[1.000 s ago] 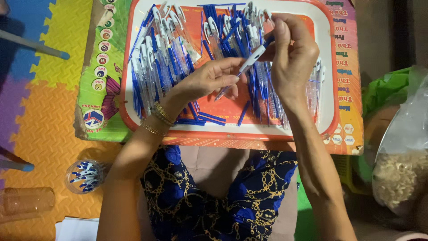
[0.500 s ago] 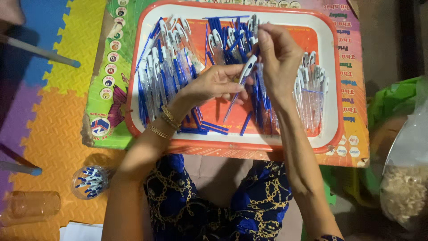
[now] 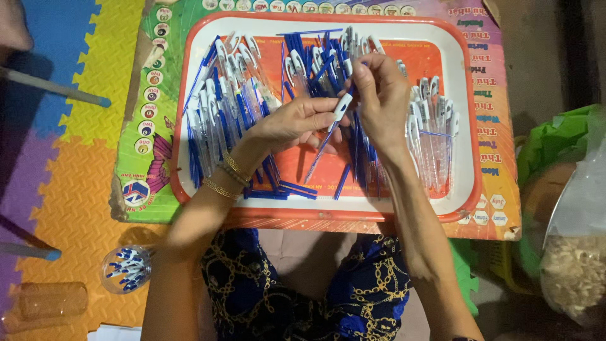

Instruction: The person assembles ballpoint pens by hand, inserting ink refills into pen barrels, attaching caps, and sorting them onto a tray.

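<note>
An orange tray with a white rim (image 3: 464, 113) rests on a colourful board across my lap. It holds several clear pen barrels with white clips (image 3: 221, 95) and loose blue refills (image 3: 278, 189). My left hand (image 3: 293, 123) and my right hand (image 3: 379, 101) meet over the middle of the tray. Both pinch one pen (image 3: 331, 126), a clear barrel with a white clip and a blue refill that points down towards me. More pens (image 3: 432, 132) lie in a row at the tray's right side.
A small clear cup of blue pen parts (image 3: 126, 268) stands on the foam mat at the lower left, beside an empty clear cup (image 3: 53, 300). Thin rods (image 3: 57, 88) lie on the mat at left. A plastic bag (image 3: 577, 252) and green cloth sit at right.
Both hands stayed together over the tray's middle with the pen. The view has shifted, so the tray sits lower in the picture. The pen has tilted more upright between the fingers.
</note>
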